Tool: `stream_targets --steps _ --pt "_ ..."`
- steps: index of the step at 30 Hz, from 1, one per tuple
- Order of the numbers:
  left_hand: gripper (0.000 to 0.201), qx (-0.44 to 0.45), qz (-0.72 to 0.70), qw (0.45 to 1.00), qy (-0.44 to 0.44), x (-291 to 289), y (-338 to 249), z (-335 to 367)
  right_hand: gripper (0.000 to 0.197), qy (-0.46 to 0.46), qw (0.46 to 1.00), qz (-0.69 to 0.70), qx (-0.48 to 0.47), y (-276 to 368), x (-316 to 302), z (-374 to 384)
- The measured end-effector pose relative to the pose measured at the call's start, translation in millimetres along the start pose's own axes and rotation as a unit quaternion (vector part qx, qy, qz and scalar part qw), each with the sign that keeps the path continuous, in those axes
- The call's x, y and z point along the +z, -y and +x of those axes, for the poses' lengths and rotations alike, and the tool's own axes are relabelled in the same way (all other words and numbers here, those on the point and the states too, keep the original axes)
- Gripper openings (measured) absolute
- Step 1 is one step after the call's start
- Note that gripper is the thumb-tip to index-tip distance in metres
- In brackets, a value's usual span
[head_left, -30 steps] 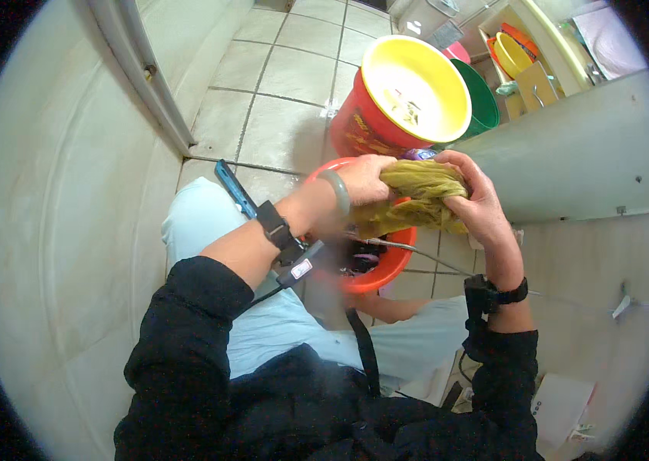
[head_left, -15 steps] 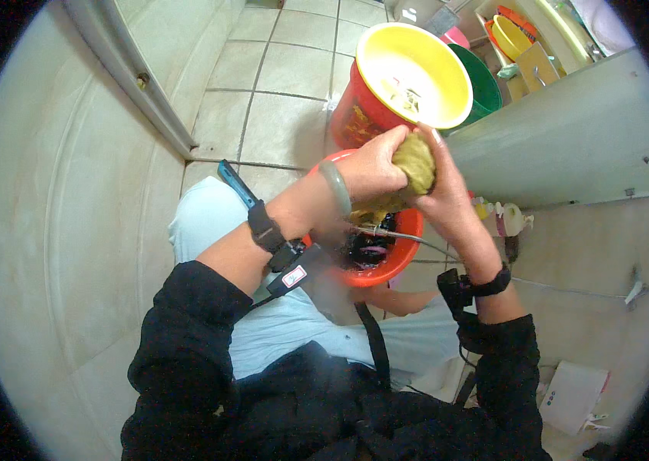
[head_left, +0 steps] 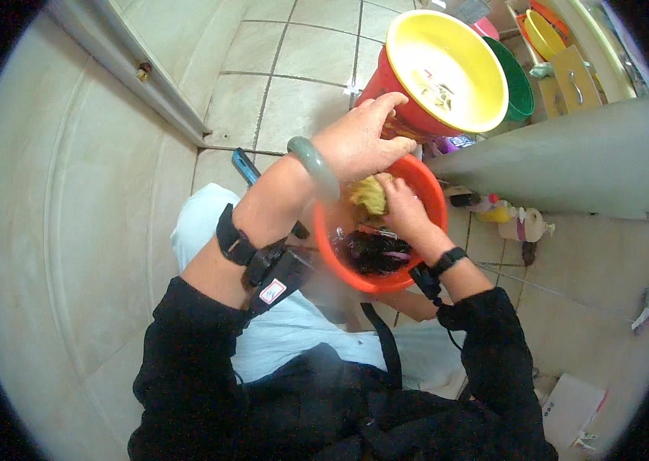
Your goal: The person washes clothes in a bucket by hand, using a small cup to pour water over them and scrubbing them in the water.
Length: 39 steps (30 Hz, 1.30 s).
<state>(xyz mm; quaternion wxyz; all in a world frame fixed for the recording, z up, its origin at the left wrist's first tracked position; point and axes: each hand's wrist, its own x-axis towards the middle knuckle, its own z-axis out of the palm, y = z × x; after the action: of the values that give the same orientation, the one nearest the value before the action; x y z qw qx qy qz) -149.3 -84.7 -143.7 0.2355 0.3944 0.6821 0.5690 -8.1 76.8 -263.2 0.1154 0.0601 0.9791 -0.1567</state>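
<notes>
An orange-red basin (head_left: 437,203) stands between my knees with water and dark, wet items (head_left: 374,253) in it. My right hand (head_left: 407,211) reaches into the basin, its fingers closed on a crumpled yellow-green cloth (head_left: 369,195). Above the far left rim, my left hand (head_left: 359,140) is held with thumb and fingers apart and nothing in it. A green bangle (head_left: 314,165) circles that wrist. Just past its fingertips is a red bucket (head_left: 374,83), with a yellow basin (head_left: 447,50) resting on top that has small scraps in it.
Behind the yellow basin is a green tub (head_left: 520,84). To the right, a pale panel (head_left: 562,165) juts out, with several bottles (head_left: 520,224) below it. A blue-handled tool (head_left: 244,165) lies beside my left knee. A white box (head_left: 572,409) sits at lower right.
Both hands held the squeezed cloth above the basin's far side. Now my left hand has let go and opened, while my right hand has lowered the loosened cloth into the basin.
</notes>
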Motion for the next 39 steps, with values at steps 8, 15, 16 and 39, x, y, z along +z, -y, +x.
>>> stream_targets --steps 8,15,16,39 --pt "0.059 -0.042 0.031 0.999 0.007 -2.7 -2.7 -6.9 0.068 0.147 0.964 -0.22 -0.031 -42.2 124.5 57.3" --pt "0.058 -0.051 0.033 0.998 0.008 -2.4 6.3 2.0 0.056 0.065 0.984 -0.141 -0.084 -67.2 156.9 86.3" --pt "0.058 -0.046 0.057 0.997 -0.011 -0.6 7.8 1.6 0.055 0.062 0.977 -0.166 -0.121 -67.1 149.3 85.6" --pt "0.058 -0.027 0.115 0.993 -0.02 -1.2 14.4 -0.3 0.037 -0.109 0.938 0.324 0.064 19.4 -156.1 -53.8"
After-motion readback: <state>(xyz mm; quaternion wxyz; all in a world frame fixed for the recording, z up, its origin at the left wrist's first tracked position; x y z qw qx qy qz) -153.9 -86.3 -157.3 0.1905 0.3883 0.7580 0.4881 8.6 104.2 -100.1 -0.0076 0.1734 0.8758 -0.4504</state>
